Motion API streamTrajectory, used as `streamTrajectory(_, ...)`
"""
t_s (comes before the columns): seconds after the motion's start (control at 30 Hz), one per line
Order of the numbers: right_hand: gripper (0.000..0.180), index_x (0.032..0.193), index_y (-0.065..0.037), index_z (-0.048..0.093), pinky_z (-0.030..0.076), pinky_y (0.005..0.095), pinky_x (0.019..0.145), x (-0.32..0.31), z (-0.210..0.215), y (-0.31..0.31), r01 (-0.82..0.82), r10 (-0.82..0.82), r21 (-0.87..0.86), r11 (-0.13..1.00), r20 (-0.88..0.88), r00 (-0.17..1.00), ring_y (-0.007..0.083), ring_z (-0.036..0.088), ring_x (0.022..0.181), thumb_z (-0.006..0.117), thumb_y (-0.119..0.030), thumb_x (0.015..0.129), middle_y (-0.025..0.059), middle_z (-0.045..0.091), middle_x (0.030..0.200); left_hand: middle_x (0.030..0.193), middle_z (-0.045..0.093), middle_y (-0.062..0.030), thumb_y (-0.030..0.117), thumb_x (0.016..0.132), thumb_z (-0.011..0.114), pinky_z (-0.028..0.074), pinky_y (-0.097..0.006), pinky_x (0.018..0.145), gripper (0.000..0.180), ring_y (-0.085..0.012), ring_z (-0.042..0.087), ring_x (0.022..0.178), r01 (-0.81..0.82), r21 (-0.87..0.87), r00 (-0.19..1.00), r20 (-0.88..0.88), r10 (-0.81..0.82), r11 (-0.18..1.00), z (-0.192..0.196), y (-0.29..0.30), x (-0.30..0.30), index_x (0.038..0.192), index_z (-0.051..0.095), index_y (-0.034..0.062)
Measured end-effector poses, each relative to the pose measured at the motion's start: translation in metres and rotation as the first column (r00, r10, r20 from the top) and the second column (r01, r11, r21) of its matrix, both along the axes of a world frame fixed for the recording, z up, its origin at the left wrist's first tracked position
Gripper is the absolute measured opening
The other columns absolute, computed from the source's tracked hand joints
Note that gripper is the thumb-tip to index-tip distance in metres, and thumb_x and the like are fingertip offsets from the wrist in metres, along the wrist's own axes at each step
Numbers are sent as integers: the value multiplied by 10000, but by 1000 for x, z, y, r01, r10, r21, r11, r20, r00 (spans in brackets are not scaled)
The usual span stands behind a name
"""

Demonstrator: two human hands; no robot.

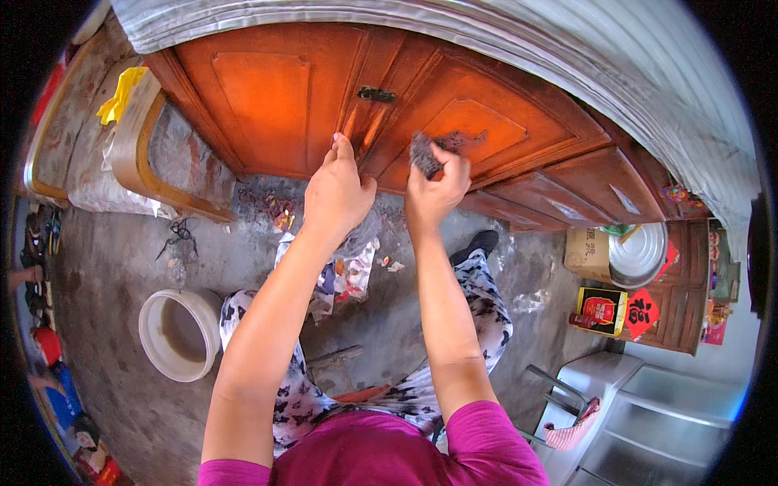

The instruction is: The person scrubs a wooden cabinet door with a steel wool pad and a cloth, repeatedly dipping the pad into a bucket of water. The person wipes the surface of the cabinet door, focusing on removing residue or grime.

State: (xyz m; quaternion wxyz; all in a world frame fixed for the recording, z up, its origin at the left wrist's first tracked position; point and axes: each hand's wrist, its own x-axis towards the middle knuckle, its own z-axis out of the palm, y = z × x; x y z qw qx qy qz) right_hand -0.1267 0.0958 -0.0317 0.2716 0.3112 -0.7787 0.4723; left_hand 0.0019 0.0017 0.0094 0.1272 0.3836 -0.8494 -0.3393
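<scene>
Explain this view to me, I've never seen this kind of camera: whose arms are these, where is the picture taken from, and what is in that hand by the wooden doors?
There is no machine here: the two bare arms belong to a person, and the one picture comes from a wide fisheye camera on their head, looking down. That is why straight edges bend near the rim.

The left hand rests flat against the edge of an orange-brown wooden cabinet door. The right hand is closed on a dark grey scrubbing pad or rag, pressed to the neighbouring door; which of the two it is I cannot tell.

Below is a grey concrete floor with a white bucket at the person's left, some crumpled wrappers near their patterned trousers, and a wooden chair standing by the cabinet.
</scene>
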Motion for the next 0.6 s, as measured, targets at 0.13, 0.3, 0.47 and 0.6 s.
streamTrajectory(0.13,268,913,-70,621,463,427,802,-6,-39,-3,30,-30,16,999,1,1000,358,609,890,807,-79,720,128,629,910,1404,524,-320,159,841,631,525,-449,988,746,-419,616,1185,3,-50,999,-32,-4,999,-5,0,-2,1463,340,-135)
streamTrajectory(0.3,266,1030,-31,599,485,336,826,-2,-93,14,186,305,-468,864,780,546,166,586,899,776,-166,885,37,639,975,1327,559,-315,174,830,649,531,-461,956,780,-435,632,1127,11,-64,999,-52,-14,998,-5,3,-7,1468,329,-140)
streamTrajectory(0.47,316,1099,-1,541,483,285,783,17,-30,-6,193,304,-636,747,585,752,138,567,846,744,-132,895,27,609,975,1395,533,-314,205,828,644,532,-449,975,811,-425,633,1150,-7,-12,1000,6,7,1000,-2,-1,2,1477,311,-150)
streamTrajectory(0.6,295,1025,-1,532,477,317,769,-4,-53,-15,206,57,-439,874,515,855,141,536,836,748,-122,867,66,583,956,1394,531,-315,220,828,648,535,-449,968,826,-424,636,1144,17,-32,1000,-21,-18,999,0,4,-7,1483,304,-147)
